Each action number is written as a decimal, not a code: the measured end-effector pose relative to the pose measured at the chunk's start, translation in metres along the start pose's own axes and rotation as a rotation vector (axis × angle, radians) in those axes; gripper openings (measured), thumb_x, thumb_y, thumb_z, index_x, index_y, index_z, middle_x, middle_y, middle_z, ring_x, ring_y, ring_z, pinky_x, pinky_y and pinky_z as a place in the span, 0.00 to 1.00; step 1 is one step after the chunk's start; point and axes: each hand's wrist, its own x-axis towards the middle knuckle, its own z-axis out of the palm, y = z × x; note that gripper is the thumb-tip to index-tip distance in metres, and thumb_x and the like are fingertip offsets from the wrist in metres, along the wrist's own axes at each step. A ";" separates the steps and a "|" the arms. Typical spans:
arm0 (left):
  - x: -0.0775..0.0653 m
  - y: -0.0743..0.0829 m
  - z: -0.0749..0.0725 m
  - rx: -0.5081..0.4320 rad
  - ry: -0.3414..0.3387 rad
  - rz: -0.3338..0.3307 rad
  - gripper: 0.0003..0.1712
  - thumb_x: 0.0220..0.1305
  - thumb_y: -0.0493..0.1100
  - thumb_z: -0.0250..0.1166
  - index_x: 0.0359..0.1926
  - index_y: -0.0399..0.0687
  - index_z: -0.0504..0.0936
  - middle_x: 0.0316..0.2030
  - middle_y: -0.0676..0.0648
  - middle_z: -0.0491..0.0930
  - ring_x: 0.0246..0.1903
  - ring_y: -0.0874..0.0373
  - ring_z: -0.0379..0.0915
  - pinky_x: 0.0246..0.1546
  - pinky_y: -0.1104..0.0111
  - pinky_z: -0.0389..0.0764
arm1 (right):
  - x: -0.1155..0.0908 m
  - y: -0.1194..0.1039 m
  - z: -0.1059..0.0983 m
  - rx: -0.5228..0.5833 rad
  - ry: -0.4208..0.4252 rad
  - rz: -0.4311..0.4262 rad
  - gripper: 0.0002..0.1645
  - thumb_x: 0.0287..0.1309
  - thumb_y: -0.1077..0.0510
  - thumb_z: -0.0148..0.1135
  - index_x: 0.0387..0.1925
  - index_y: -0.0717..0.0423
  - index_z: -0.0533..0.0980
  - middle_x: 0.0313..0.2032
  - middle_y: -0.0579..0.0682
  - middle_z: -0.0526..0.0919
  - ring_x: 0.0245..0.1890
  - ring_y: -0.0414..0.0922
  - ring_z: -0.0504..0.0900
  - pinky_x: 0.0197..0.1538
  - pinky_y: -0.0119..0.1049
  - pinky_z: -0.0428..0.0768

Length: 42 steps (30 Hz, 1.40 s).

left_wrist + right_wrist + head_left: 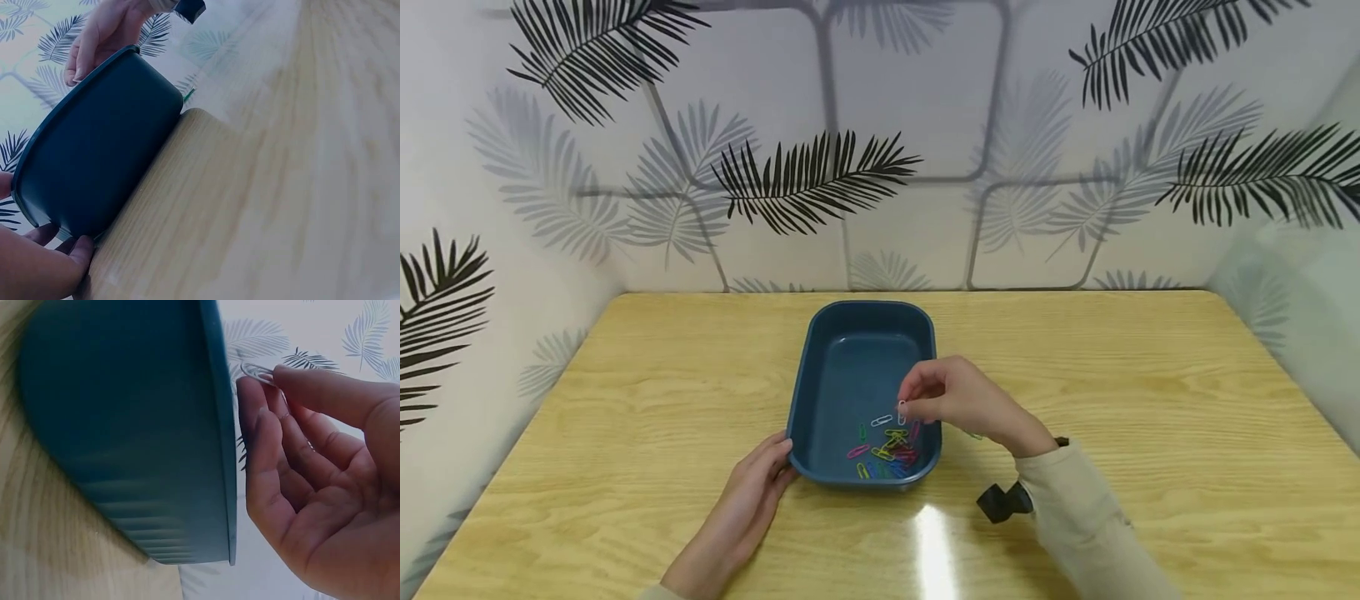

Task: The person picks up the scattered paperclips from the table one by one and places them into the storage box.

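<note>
A dark blue tray (800, 392) with rounded corners stands on the table, holding several coloured paper clips (883, 454) bunched toward its near end. At the tray's near left corner, my left hand (748, 496) holds the rim and wall; the left wrist view shows its fingers (47, 234) against the outer wall. My right hand (966, 404) is over the tray's right side and pinches a white paper clip (256, 370) between thumb and fingertips, above the rim. Another white paper clip (882, 421) lies on the tray floor.
A green paper clip (973, 435) lies on the wooden table (685, 375) right of the tray, partly hidden by my right hand. A black wrist device (1003, 502) sits at my right sleeve. Leaf-patterned curtains (910, 233) stand behind and beside the table.
</note>
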 end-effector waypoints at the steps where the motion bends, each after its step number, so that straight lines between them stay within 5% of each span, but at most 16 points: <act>1: 0.000 0.000 0.000 0.002 0.004 -0.001 0.27 0.73 0.42 0.50 0.65 0.26 0.62 0.61 0.37 0.66 0.55 0.58 0.68 0.59 0.69 0.69 | 0.000 0.000 0.000 -0.002 -0.004 0.000 0.03 0.57 0.64 0.66 0.33 0.62 0.80 0.29 0.49 0.83 0.32 0.57 0.79 0.36 0.40 0.81; 17: -0.001 0.000 -0.001 -0.012 -0.010 0.008 0.28 0.72 0.42 0.52 0.65 0.26 0.62 0.62 0.36 0.65 0.58 0.57 0.66 0.59 0.69 0.69 | -0.004 0.004 -0.004 -0.034 0.076 0.025 0.07 0.59 0.64 0.65 0.39 0.62 0.80 0.34 0.50 0.82 0.35 0.49 0.80 0.39 0.38 0.82; 32: 0.001 0.000 0.000 -0.008 -0.001 0.006 0.28 0.72 0.42 0.52 0.64 0.25 0.62 0.60 0.37 0.67 0.56 0.57 0.68 0.58 0.69 0.70 | -0.015 0.025 -0.033 -0.007 0.188 0.078 0.16 0.65 0.59 0.60 0.49 0.67 0.76 0.41 0.56 0.81 0.42 0.57 0.78 0.43 0.50 0.81; 35: 0.001 0.000 0.000 -0.009 0.002 0.001 0.27 0.72 0.42 0.51 0.64 0.26 0.63 0.60 0.37 0.67 0.56 0.57 0.68 0.58 0.69 0.71 | -0.019 0.034 -0.042 -0.076 0.213 0.109 0.17 0.64 0.59 0.61 0.49 0.67 0.76 0.42 0.56 0.81 0.43 0.54 0.78 0.43 0.48 0.81; 42: 0.001 0.001 0.002 -0.014 0.010 0.003 0.26 0.73 0.42 0.51 0.63 0.26 0.63 0.58 0.39 0.68 0.54 0.57 0.69 0.58 0.69 0.71 | -0.024 0.057 -0.060 -0.434 0.166 0.177 0.13 0.58 0.63 0.65 0.43 0.67 0.79 0.37 0.56 0.81 0.38 0.51 0.78 0.42 0.46 0.78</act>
